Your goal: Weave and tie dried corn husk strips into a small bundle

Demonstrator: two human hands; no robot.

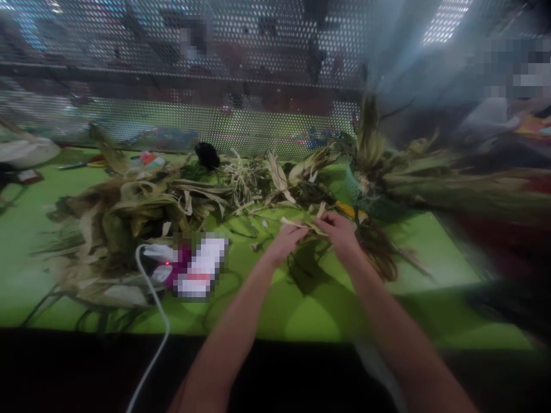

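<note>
Pinching pale husk strip between both hands above green table. Left hand grips strip's left end, fingers closed. Right hand grips right end, fingers closed. Husk pile lies left of hands, white cable near it. Green basket sits just behind right hand.

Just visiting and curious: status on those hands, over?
Left hand and right hand both pinching a dried husk strip. Husk pile left, white cable nearby.
</note>
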